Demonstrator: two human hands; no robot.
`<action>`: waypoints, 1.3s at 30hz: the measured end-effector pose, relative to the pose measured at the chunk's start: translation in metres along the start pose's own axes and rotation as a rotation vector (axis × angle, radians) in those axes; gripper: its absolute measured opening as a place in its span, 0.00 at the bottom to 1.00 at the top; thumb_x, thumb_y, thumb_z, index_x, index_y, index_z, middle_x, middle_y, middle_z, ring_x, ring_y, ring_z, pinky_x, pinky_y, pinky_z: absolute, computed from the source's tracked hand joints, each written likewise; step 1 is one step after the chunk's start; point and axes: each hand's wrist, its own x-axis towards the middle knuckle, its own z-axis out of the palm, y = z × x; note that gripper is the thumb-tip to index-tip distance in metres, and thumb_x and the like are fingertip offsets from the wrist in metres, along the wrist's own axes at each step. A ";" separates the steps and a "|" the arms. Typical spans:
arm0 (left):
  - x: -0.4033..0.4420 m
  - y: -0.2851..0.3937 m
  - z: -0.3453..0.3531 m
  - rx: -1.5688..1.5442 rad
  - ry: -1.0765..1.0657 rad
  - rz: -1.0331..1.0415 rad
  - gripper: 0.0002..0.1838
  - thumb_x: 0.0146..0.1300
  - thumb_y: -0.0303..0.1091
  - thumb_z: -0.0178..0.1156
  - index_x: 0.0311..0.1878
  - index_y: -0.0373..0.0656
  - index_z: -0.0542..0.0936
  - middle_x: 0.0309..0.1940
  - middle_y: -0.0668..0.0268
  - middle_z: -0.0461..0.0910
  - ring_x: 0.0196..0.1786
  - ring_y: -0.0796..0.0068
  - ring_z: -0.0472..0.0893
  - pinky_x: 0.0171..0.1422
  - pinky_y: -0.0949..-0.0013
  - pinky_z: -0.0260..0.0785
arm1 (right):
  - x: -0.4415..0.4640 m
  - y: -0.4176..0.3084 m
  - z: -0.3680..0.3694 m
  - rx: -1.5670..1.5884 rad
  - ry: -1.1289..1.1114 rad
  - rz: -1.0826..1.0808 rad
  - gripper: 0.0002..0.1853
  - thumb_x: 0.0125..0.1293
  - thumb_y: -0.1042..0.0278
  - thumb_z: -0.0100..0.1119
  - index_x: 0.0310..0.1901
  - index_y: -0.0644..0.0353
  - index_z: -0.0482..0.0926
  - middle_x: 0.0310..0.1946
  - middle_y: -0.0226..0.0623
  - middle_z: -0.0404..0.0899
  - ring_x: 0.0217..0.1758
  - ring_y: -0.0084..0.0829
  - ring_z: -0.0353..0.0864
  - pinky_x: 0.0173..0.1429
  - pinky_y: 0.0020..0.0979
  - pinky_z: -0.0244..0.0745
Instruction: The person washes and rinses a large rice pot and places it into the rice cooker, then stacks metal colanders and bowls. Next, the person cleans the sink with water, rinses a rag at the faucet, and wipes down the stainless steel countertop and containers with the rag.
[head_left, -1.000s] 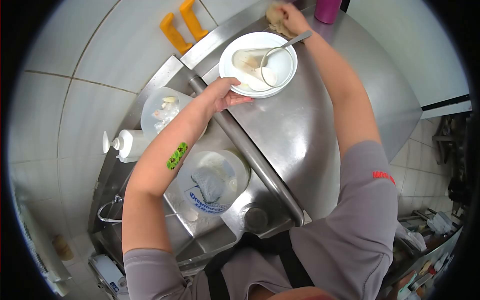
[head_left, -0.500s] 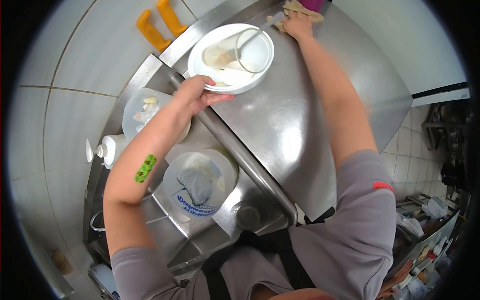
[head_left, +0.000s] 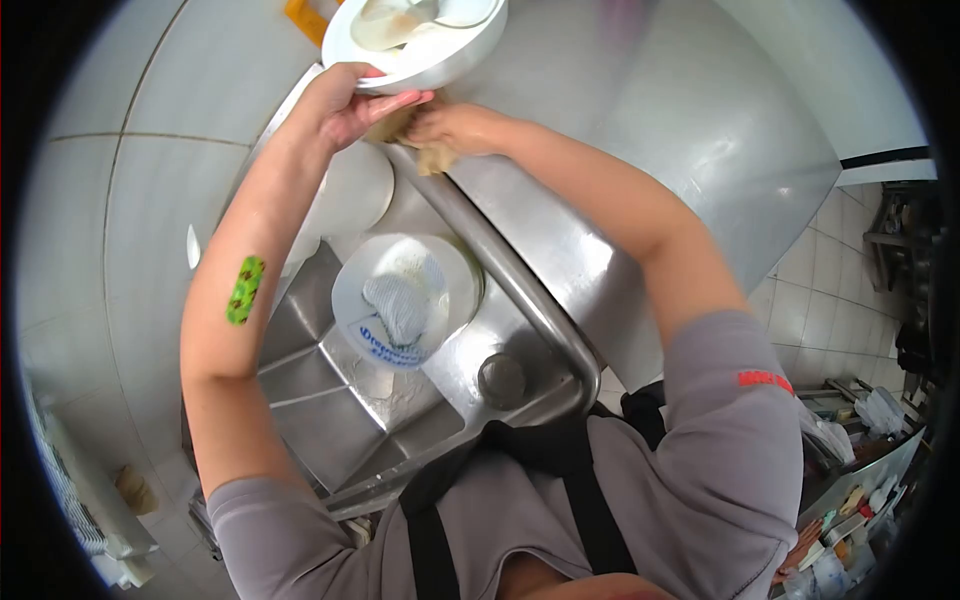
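At the top, my left hand (head_left: 345, 110) grips the near rim of a white bowl (head_left: 450, 68), thumb over the edge and fingers stretched underneath. A clear glass vessel (head_left: 378, 30) lies on its side inside this bowl, whose far part is cut off by the frame. Just below the bowl, my right hand (head_left: 465, 128) is closed on a tan cloth (head_left: 436, 160), pressed on the steel counter (head_left: 570, 80) by the sink's raised edge. Part of the cloth is hidden behind my hands.
Below stands the steel sink (head_left: 330, 420) with a round drain (head_left: 502, 380). A translucent tub (head_left: 440, 345) with blue lettering and a grey mesh-like item sits in it. Another white container (head_left: 360, 195) is partly behind my left forearm. An orange object (head_left: 308, 18) is against the tiled wall.
My right hand has swept the cloth from the counter's far end left to beneath the bowl. My left hand still holds the bowl, now higher and further left in view; the camera has shifted.
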 end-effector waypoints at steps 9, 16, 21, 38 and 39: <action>0.009 -0.042 -0.003 -0.058 -0.009 -0.002 0.24 0.53 0.19 0.37 0.55 0.22 0.48 0.50 0.34 0.58 0.44 0.33 0.70 0.43 0.56 0.75 | -0.267 -0.140 -0.013 0.313 -0.163 0.143 0.20 0.46 0.87 0.45 0.36 0.52 0.79 0.39 0.33 0.77 0.53 0.34 0.70 0.64 0.38 0.57; 0.040 -0.077 0.014 -0.199 -0.007 -0.114 0.26 0.54 0.20 0.36 0.58 0.27 0.43 0.53 0.34 0.53 0.44 0.32 0.69 0.41 0.55 0.76 | -0.376 -0.199 -0.083 0.800 0.280 0.809 0.10 0.52 0.76 0.47 0.35 0.64 0.77 0.36 0.35 0.76 0.41 0.30 0.74 0.52 0.31 0.66; 0.052 -0.085 0.025 -0.223 0.047 -0.177 0.27 0.54 0.20 0.34 0.59 0.29 0.43 0.53 0.37 0.53 0.43 0.33 0.70 0.41 0.56 0.76 | -0.427 -0.151 -0.138 0.742 0.939 0.803 0.21 0.59 0.65 0.45 0.55 0.58 0.65 0.51 0.37 0.68 0.56 0.29 0.65 0.60 0.31 0.58; 0.066 -0.081 0.036 -0.208 0.151 -0.133 0.23 0.61 0.25 0.37 0.58 0.30 0.46 0.53 0.37 0.54 0.42 0.37 0.72 0.38 0.61 0.78 | -0.228 -0.090 -0.010 -0.681 0.267 0.455 0.23 0.62 0.60 0.39 0.59 0.54 0.59 0.60 0.38 0.58 0.66 0.35 0.50 0.66 0.41 0.43; 0.067 -0.079 0.034 -0.215 0.151 -0.129 0.23 0.61 0.25 0.37 0.58 0.30 0.46 0.53 0.37 0.54 0.42 0.37 0.72 0.38 0.61 0.78 | -0.233 -0.112 0.000 -0.685 0.263 0.449 0.23 0.62 0.60 0.39 0.59 0.54 0.59 0.60 0.38 0.58 0.66 0.35 0.50 0.66 0.41 0.43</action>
